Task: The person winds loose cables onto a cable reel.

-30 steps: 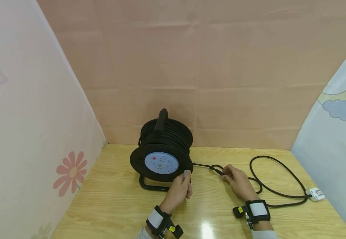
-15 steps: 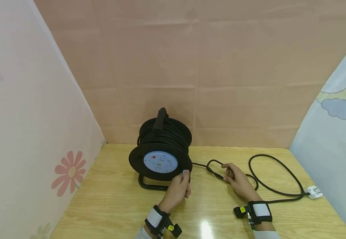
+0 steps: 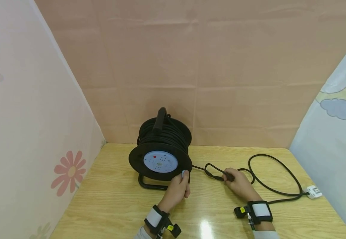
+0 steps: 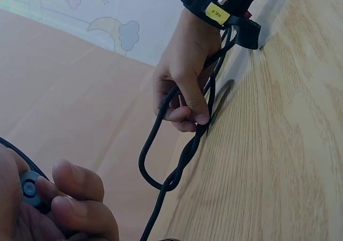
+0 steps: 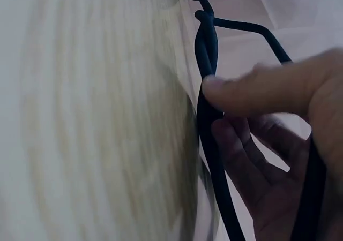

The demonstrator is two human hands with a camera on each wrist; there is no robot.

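A black cable reel (image 3: 160, 146) with a pale socket panel stands on the table's left half. My left hand (image 3: 175, 192) is at its front rim, thumb and fingers curled round a small grey-blue crank knob (image 4: 31, 188). Black cable (image 3: 198, 167) runs from the reel to the right and forms a twisted loop (image 3: 209, 168). My right hand (image 3: 239, 184) pinches the twisted strands between thumb and fingertips, close above the tabletop. In the left wrist view, the loop's upper strand (image 4: 147, 150) also passes through the fingers of the right hand (image 4: 182, 72).
More cable lies in a wide loop (image 3: 280, 192) at right, ending in a white plug (image 3: 313, 192). The wooden table (image 3: 113, 205) meets a brown paper backdrop (image 3: 235, 83) and printed sheets at left and right.
The cable loop beside my right hand has widened and come slightly left. My right fingers, more spread half a second ago, now draw together on the strands. My left hand stays at the knob.
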